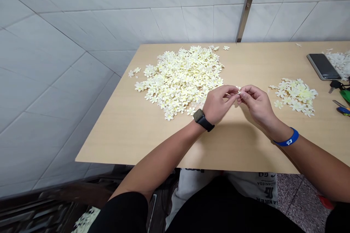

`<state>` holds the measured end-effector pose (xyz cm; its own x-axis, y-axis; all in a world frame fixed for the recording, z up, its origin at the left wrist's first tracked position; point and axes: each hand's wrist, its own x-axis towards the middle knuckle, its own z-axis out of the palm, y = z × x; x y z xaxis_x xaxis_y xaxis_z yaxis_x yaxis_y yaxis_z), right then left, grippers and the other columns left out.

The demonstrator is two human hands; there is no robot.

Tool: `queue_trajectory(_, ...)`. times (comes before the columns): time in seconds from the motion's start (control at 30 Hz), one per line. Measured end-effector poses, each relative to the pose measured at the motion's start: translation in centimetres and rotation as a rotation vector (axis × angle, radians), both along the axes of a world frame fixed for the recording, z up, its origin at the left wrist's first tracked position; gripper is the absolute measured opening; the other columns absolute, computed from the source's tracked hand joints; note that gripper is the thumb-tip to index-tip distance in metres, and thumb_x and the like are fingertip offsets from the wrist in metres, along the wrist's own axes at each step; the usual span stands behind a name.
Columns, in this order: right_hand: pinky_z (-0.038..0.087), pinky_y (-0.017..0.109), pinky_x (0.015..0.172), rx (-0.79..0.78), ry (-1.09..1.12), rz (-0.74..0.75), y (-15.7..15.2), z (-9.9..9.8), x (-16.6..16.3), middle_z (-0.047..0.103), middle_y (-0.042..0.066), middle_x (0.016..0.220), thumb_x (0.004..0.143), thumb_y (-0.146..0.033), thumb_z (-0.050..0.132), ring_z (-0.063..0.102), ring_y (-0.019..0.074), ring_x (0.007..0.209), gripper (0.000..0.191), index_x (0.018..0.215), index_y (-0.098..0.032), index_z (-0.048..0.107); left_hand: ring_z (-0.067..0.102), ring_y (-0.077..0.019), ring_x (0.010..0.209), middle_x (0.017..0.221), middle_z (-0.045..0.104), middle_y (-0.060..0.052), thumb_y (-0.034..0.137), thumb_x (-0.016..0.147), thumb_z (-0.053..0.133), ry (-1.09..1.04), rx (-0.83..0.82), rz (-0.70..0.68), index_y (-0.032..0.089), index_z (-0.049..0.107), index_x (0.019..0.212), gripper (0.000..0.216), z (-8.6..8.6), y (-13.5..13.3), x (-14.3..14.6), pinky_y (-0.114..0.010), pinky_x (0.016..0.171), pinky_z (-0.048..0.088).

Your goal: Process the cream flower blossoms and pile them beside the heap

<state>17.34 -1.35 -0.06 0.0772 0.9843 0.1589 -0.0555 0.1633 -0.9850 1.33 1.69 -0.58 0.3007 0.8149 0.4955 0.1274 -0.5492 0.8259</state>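
Observation:
My left hand [220,102] and my right hand [256,102] meet fingertip to fingertip above the table, pinching one small artificial flower [238,89] between them. Only a bit of its pale petals shows; the fingers cover the rest. Just left of my left hand spreads a large heap of cream-white artificial flowers [186,76] with yellow centres. A smaller pile of the same flowers [296,94] lies to the right of my right hand.
The wooden table [115,134] stands against a tiled wall [164,25]. At its right side lie a phone [324,66], a heap of small white pieces [340,62], a black key [335,85] and a blue-and-green handled tool [343,110]. A metal strip [247,7] runs up the wall.

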Motion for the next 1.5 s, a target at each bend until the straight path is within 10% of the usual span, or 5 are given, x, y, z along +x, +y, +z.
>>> queue_trajectory(1.5, 0.051, 0.03, 0.062, 0.093, 0.048, 0.161, 0.0, -0.1, 0.8, 0.064, 0.0, 0.069, 0.085, -0.042, 0.081, 0.059, 0.0145, 0.065, 0.023, 0.082, -0.022, 0.072, 0.076, -0.0136, 0.083, 0.091, 0.081, -0.002, 0.018, 0.091, 0.071, -0.059, 0.186, -0.061, 0.021, 0.08, 0.087, 0.011, 0.6, 0.8, -1.2, -0.026, 0.08, 0.06)
